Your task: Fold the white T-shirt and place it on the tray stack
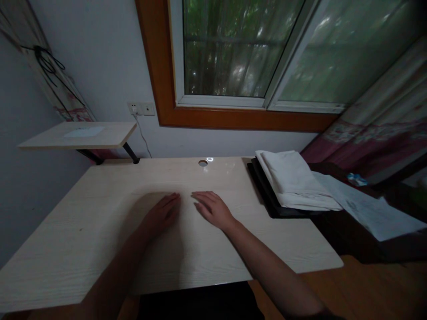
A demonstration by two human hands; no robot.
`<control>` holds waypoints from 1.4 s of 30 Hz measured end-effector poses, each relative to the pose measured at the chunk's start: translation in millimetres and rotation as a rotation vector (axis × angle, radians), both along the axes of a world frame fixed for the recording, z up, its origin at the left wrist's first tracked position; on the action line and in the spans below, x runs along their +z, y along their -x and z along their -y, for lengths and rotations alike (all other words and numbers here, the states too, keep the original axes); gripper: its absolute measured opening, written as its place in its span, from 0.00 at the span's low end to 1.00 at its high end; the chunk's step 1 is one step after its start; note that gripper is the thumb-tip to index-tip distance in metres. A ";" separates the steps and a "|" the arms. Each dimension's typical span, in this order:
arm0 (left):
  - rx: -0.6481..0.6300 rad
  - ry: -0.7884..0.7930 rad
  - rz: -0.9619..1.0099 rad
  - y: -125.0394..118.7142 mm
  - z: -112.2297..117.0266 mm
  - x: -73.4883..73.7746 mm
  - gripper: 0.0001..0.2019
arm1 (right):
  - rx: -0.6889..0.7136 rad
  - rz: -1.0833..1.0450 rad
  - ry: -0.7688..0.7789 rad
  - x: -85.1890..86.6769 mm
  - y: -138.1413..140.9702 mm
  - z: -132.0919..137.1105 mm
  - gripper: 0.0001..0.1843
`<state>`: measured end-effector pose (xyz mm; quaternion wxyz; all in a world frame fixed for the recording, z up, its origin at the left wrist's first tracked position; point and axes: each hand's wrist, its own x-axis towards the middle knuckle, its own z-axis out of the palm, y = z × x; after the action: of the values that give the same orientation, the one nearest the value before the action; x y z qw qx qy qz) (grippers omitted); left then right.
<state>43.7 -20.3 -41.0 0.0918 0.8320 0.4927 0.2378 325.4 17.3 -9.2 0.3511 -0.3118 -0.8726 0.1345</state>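
Note:
My left hand [164, 210] rests on the pale wood-grain desk [207, 262], its fingers stretched out toward the middle and nothing held in them. A little to its right, my right hand [213, 209] lies on the same desktop with fingers extended and the thumb slightly apart, also holding nothing. A narrow gap separates the two sets of fingertips. To the right of my right hand, a folded white cloth [293, 178] lies on a flat black item [263, 191] whose kind I cannot make out.
A raised shelf [113, 138] on black legs stands at the back left, with a paper [83, 132] on it. Near the desk's back edge is a round cable hole [203, 163]. A plugged-in cord [143, 135] hangs from the wall socket. Papers [370, 209] lie on a dark surface at right.

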 end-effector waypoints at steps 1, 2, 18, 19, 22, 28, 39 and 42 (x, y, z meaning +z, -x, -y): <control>0.020 0.019 0.059 2.2 -0.6 0.5 0.24 | -0.039 -0.057 -0.019 3.8 -3.6 -1.6 0.20; 0.033 0.038 0.115 4.4 -1.0 1.2 0.23 | -0.084 -0.111 -0.046 8.2 -8.5 -3.3 0.19; 0.153 0.167 0.453 17.7 -5.7 6.0 0.11 | -1.067 0.284 -0.245 83.9 -197.0 -16.1 0.23; 0.136 0.174 0.458 18.1 -5.6 4.7 0.11 | -1.097 0.357 -0.194 83.1 -201.4 -15.8 0.23; 0.077 0.198 0.454 19.4 -4.5 2.9 0.11 | -1.177 0.477 -0.075 83.9 -205.5 -13.7 0.22; 0.011 0.176 0.412 20.6 -3.9 1.7 0.10 | -1.224 0.558 -0.045 110.6 -186.8 -6.4 0.15; 0.082 0.184 0.411 16.6 0.5 8.9 0.15 | -0.564 -0.497 0.214 122.1 -88.8 -10.9 0.15; 0.085 0.277 0.540 14.1 2.7 13.8 0.19 | -0.368 -0.813 0.593 78.5 -46.9 -14.9 0.19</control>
<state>29.6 -23.0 -27.2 0.3219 0.6969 0.5127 0.3845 372.3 32.2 69.3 0.5754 -0.4682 -0.5217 0.4214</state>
